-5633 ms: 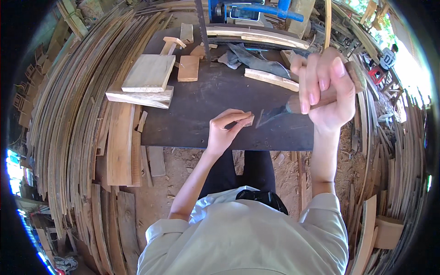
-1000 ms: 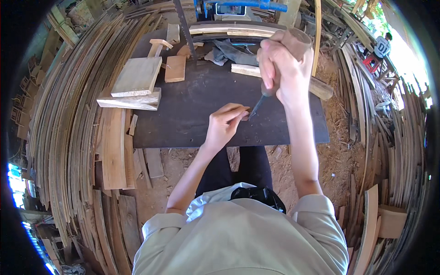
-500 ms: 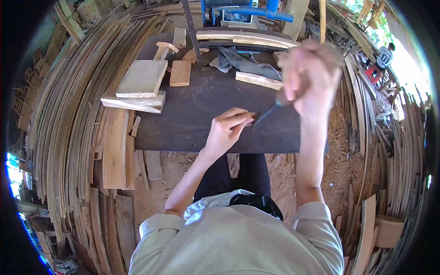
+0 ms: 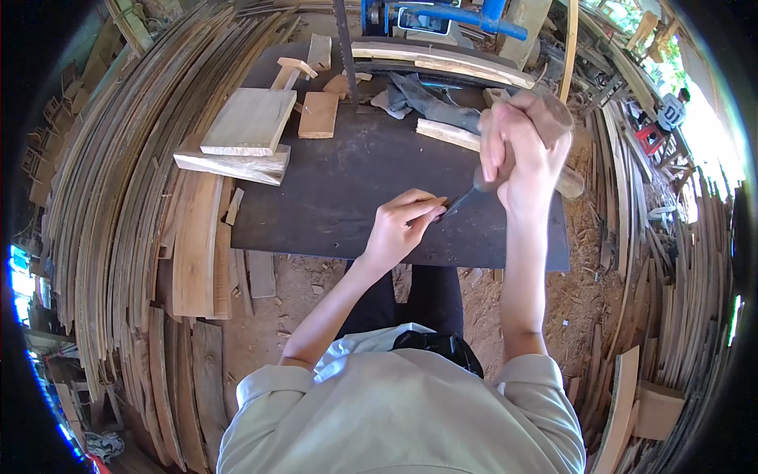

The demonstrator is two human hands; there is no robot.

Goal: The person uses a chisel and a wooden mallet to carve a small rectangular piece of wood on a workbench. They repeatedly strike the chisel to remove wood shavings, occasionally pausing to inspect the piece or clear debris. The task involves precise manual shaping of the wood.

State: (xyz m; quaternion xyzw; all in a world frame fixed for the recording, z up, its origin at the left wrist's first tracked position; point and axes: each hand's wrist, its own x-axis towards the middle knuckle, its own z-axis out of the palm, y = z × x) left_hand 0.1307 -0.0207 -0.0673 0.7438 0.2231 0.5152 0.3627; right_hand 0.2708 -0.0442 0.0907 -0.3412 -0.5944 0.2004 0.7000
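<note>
Right hand: the fist (image 4: 521, 154) is closed around the thick wooden handle of a cutting tool (image 4: 466, 199), held above the desk (image 4: 355, 217), its handle end tipped upward and away from the wearer.
Left hand: thumb and fingers (image 4: 397, 229) are pinched narrow on a small piece (image 4: 439, 213), mostly hidden from me by the fingertips.
Blade: dark and slim, it slants down from the right fist, its tip at the left fingertips.
Desk, left side: I see a pale square board (image 4: 249, 125) resting on a thicker board (image 4: 230, 163), with a reddish-brown block (image 4: 318, 115) near them.
Desk, far side: a crumpled grey cloth (image 4: 430, 96) lies behind a pale wooden strip (image 4: 446, 134).
Left of the desk: long planks (image 4: 103, 229) lie in a deep stack.
Far right: another person (image 4: 671, 112) sits on a red stool (image 4: 650, 140).
</note>
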